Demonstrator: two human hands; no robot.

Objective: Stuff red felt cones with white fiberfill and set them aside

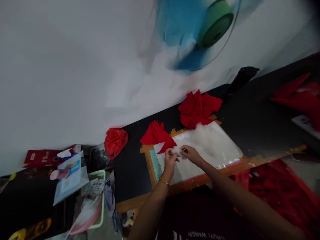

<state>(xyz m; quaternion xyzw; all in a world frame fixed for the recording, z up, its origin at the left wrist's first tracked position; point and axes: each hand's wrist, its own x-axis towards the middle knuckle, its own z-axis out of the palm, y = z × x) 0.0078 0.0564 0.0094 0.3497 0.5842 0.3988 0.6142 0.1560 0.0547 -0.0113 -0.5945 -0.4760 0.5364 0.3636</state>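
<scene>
My left hand [170, 159] and my right hand [188, 154] meet over the near part of the work surface. Both pinch a small tuft of white fluffy stuffing [176, 150] between them. A larger heap of the same white stuffing [207, 141] lies to the right, on a white sheet [228, 151] taped down at its edges. Just beyond my left hand is a red cloth piece [167, 142], its pointed end reaching toward my fingers. Behind it sits a small pile of red cloth pieces [155, 132].
A bigger red cloth pile [197, 108] sits at the sheet's far edge. Beyond it stand a black object [242, 80] and a blurred blue fan with a green hub [216, 25]. A red plastic bag [115, 142] is at the table's left end. More red cloth [300, 96] lies far right.
</scene>
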